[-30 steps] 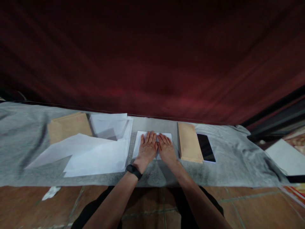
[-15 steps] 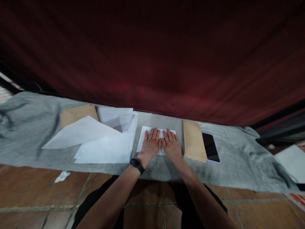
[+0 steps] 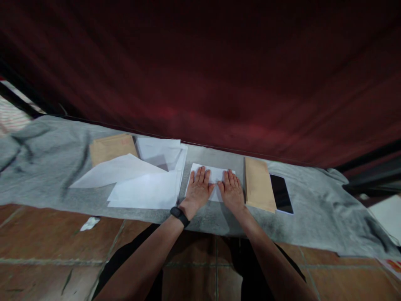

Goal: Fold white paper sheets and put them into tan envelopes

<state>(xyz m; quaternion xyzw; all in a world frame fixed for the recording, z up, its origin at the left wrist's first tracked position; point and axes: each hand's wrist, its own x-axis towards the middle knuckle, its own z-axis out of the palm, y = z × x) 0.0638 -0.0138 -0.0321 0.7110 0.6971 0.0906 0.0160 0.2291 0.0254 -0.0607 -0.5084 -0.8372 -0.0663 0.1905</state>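
Observation:
A small folded white sheet of paper (image 3: 215, 195) lies flat on the grey cloth before me. My left hand (image 3: 198, 189) rests palm down on its left part, fingers stretched out and a black band on the wrist. On the right part of the paper lies my right hand (image 3: 231, 193), also flat with its fingers extended. A gap shows the paper between the two hands. Just right of my right hand sits a stack of brown envelopes (image 3: 259, 184). Left of my left hand are loose white sheets (image 3: 147, 190), some overlapping and one bent upward.
A dark-screened phone (image 3: 281, 193) lies beside the envelopes. More brown envelopes (image 3: 114, 149) sit at the back left, partly under paper. A dark red curtain (image 3: 200, 83) hangs behind the grey cloth (image 3: 319, 209). Crumpled white paper (image 3: 90, 223) is on the tiled floor.
My hands have slid apart along the paper, the right one toward its right edge, opening a gap between them. The whole view has shifted slightly as my head turned.

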